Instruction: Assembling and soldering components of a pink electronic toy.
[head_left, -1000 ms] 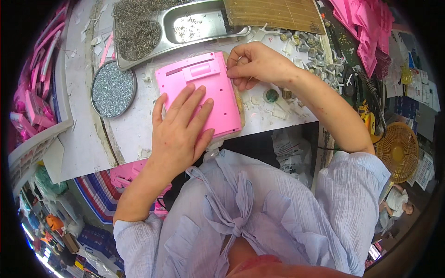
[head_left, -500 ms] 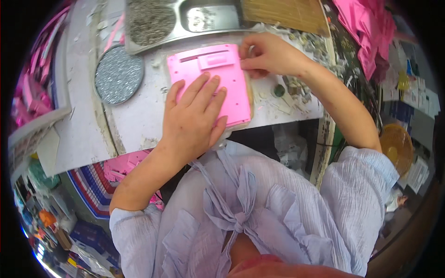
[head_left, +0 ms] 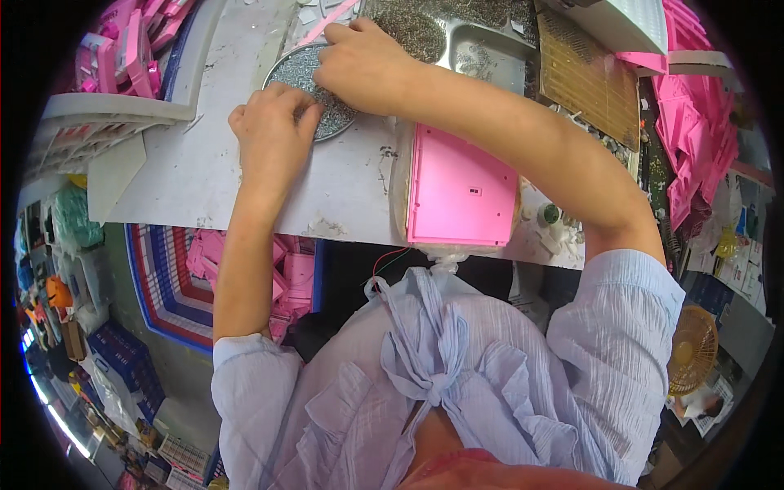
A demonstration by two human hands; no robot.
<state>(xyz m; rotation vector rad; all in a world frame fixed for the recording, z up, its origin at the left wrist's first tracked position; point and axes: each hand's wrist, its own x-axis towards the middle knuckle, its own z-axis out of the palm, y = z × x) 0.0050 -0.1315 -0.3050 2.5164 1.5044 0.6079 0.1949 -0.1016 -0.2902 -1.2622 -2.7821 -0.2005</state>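
Both my hands are at a round dish [head_left: 336,122] full of tiny silvery metal pieces, too small to tell apart. My left hand [head_left: 273,135] is at its near left rim, fingers curled toward the thumb. Across its far right side reaches my right hand [head_left: 367,69], fingers bent and closed; whatever either hand pinches is hidden. A pink plastic casing [head_left: 461,192], a flat panel, lies at the table's front edge, untouched, its far part under my right forearm.
Behind the dish lies a pink strip [head_left: 331,20]. A metal tray [head_left: 490,61] with small dark parts and a brown slatted board [head_left: 590,73] stand at the back. Pink parts fill a crate [head_left: 175,306] below the table; more pink pieces [head_left: 694,122] are piled at the right.
Both hands have left the pink casing and moved left to the round dish. The view has shifted left, so the casing and dish appear farther right.
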